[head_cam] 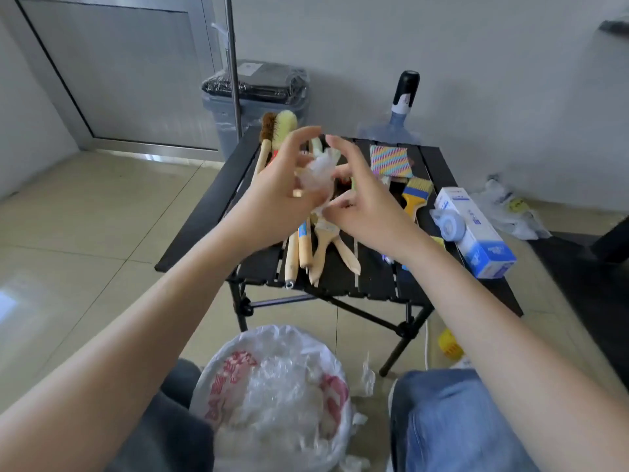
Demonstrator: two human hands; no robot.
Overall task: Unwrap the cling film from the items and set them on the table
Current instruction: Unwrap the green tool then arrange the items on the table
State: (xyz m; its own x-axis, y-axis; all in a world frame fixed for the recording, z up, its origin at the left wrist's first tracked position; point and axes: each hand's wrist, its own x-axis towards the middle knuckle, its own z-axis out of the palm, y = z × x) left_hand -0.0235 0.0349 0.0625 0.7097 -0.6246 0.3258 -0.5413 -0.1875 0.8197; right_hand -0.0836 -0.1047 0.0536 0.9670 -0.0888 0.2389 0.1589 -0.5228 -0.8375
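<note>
- A plastic bag (272, 396) stuffed with crumpled film sits nearest, between the knees.
- Above the black table (190, 247), the left hand (275, 202) grips a cling film wad (316, 172).
- The right hand (367, 209) pinches its lower edge, upper fingers spread.
- Wooden-handled brushes (306, 247) lie beneath.

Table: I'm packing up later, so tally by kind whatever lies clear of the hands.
Round-head brushes: 2
Yellow-handled flat brush: 1
Striped pad: 1
Blue-and-white box: 1
Total: 5; the half-hidden wooden brushes are left out.
</note>
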